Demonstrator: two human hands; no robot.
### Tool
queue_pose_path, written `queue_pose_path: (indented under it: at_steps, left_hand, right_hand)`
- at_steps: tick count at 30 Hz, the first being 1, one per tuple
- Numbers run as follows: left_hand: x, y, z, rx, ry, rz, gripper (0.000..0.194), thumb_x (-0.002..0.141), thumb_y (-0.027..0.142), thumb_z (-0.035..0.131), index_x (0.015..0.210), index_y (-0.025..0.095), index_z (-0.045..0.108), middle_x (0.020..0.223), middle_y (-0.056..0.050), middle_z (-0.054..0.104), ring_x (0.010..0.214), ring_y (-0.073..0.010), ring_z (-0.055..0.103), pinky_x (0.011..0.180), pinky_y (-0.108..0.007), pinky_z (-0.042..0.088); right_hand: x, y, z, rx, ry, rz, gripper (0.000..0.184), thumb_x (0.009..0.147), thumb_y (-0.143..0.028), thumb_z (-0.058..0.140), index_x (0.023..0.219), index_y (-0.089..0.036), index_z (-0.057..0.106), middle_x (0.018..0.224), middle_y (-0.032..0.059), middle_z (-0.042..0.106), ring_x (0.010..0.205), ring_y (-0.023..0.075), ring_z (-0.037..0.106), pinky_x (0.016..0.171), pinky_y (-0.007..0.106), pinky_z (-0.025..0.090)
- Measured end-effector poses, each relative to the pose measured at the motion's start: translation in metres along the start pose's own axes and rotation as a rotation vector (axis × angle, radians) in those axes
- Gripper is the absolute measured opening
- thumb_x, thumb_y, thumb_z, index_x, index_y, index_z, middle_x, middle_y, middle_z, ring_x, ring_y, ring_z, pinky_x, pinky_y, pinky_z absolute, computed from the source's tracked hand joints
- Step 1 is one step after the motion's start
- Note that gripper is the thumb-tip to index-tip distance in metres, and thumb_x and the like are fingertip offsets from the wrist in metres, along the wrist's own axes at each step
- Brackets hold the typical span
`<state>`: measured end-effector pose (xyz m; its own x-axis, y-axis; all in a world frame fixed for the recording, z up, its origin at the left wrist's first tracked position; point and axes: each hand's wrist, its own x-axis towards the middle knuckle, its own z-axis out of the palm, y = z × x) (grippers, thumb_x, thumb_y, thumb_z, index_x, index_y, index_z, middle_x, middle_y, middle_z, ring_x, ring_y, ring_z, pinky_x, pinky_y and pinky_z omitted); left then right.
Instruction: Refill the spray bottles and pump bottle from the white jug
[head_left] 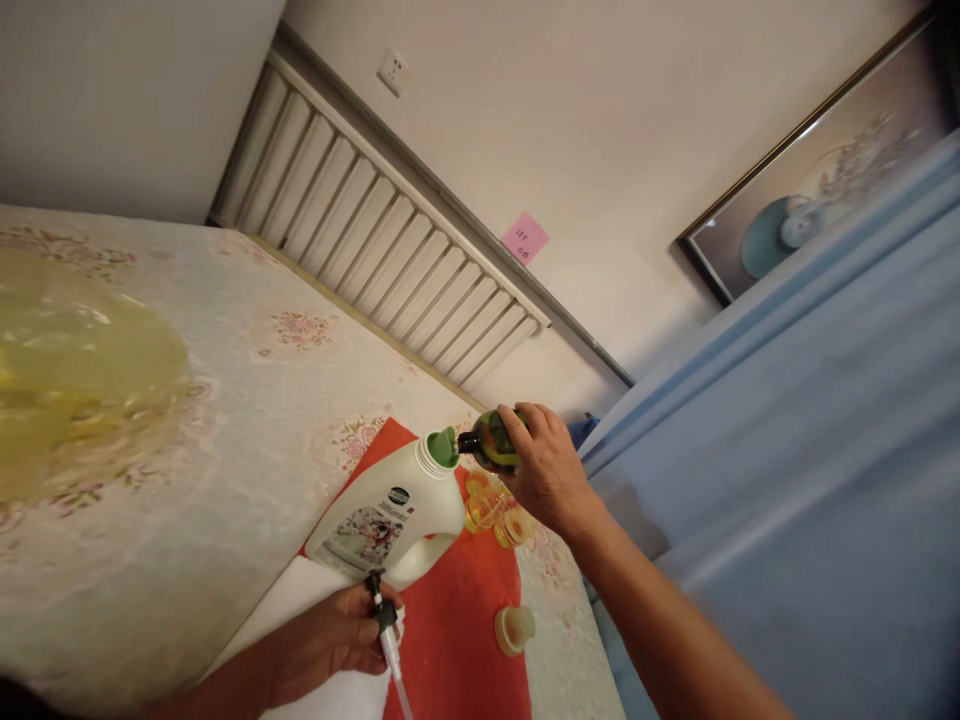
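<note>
My right hand [551, 465] is wrapped round a dark green bottle [495, 442], tipped over sideways. Its black neck lies at the green spout of a white detergent jug [379, 505]; whether liquid flows cannot be made out. The jug stands uncapped, with a printed label on its side. In front of it, my left hand [341, 635] pinches a black-and-clear pump dispenser top [386, 625], its tube pointing down. A pale cap [514, 630] rests on the red sheet [465, 610]. Small yellow containers [491, 508] sit beside the jug, under my right hand.
White paper [300, 610] lies next to the red sheet on the flowered tablecloth [247, 400]. A large yellowish clear plastic bag or container [82, 370] is at the left. A radiator [390, 230] and blue curtain [787, 480] are behind and right.
</note>
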<state>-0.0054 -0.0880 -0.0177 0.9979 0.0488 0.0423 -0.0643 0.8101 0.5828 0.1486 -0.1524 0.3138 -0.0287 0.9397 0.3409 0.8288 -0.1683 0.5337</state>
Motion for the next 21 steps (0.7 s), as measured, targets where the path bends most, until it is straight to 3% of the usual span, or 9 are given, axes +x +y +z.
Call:
queue_pose_path:
  at_steps: [8, 21]
  left_hand:
    - [0.001, -0.002, -0.001, -0.008, 0.020, 0.006, 0.033, 0.077, 0.024, 0.080, 0.107, 0.021, 0.067, 0.094, -0.004, 0.069, 0.084, -0.0196, 0.067, 0.081, -0.035, 0.049]
    - [-0.007, 0.009, 0.012, -0.002, 0.024, -0.029, 0.034, 0.074, 0.025, 0.083, 0.104, 0.021, 0.067, 0.092, -0.003, 0.069, 0.082, -0.0184, 0.066, 0.083, -0.036, 0.048]
  right_hand:
    - [0.002, 0.001, -0.005, -0.048, -0.008, -0.030, 0.067, 0.075, -0.016, 0.069, 0.140, -0.017, 0.051, 0.132, 0.0183, 0.053, 0.122, 0.0348, 0.045, 0.104, 0.050, 0.042]
    - [0.008, -0.003, -0.012, -0.150, -0.025, -0.078, 0.065, 0.078, -0.015, 0.067, 0.140, -0.017, 0.049, 0.137, 0.0197, 0.051, 0.125, 0.0372, 0.043, 0.105, 0.052, 0.040]
